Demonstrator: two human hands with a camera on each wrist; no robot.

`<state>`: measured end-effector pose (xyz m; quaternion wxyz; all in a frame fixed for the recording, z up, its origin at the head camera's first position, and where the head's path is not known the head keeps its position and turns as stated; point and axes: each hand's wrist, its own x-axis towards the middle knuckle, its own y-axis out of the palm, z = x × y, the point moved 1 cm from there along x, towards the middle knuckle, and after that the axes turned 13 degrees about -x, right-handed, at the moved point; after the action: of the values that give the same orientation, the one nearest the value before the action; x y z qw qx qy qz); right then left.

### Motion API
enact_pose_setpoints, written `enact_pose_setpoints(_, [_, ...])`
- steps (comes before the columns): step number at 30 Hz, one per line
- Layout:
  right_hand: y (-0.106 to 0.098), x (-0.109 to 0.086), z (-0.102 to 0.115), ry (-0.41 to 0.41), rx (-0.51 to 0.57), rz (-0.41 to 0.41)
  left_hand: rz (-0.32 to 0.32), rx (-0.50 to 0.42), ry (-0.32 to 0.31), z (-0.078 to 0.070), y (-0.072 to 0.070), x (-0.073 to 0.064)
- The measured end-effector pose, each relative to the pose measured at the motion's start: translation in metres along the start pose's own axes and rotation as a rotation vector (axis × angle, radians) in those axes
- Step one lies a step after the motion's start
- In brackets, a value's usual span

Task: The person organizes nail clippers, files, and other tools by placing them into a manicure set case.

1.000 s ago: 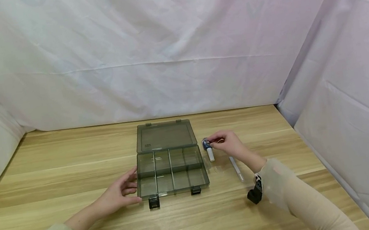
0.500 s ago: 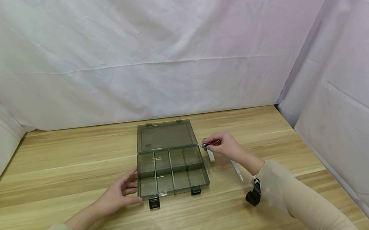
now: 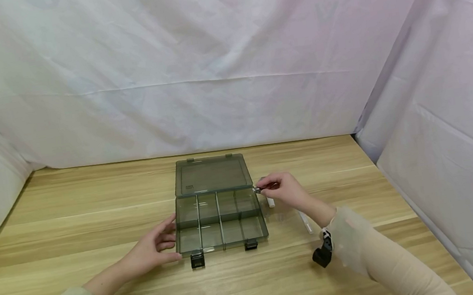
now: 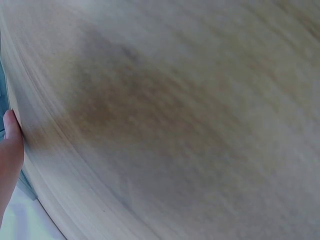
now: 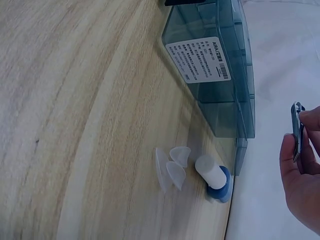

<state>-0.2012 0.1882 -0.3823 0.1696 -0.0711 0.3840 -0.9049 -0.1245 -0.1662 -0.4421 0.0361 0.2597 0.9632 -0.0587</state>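
Observation:
In the head view a smoky clear plastic compartment box (image 3: 232,230) lies on the wooden table with its lid (image 3: 212,173) folded back. My left hand (image 3: 144,251) touches the box's left side, fingers and thumb spread along it. Between thumb and fingers my right hand (image 3: 285,191) pinches a small metal nail clipper (image 3: 257,190) at the box's upper right edge. The right wrist view shows the nail clipper (image 5: 298,131) raised above the table. Below that hand stands a blue bottle with a white cap (image 5: 211,172), partly covered by the hand in the head view.
Several small translucent curved pieces (image 5: 175,167) lie beside the bottle. A thin white stick (image 3: 305,222) rests to the right of the box. Two black latches (image 3: 197,260) hang open at the box's front. White cloth (image 3: 195,113) hangs behind the table.
My right hand has lifted the nail clipper from beside the bottle and moved left to the box's edge. The left hand and the box stay where they were.

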Motion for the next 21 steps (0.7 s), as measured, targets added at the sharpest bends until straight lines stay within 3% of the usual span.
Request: enact_pose_setpoints(21, [0.01, 0.003, 0.009, -0.053, 0.034, 0.054, -0.008, -0.003, 0.011, 0.002, -0.001, 0.002])
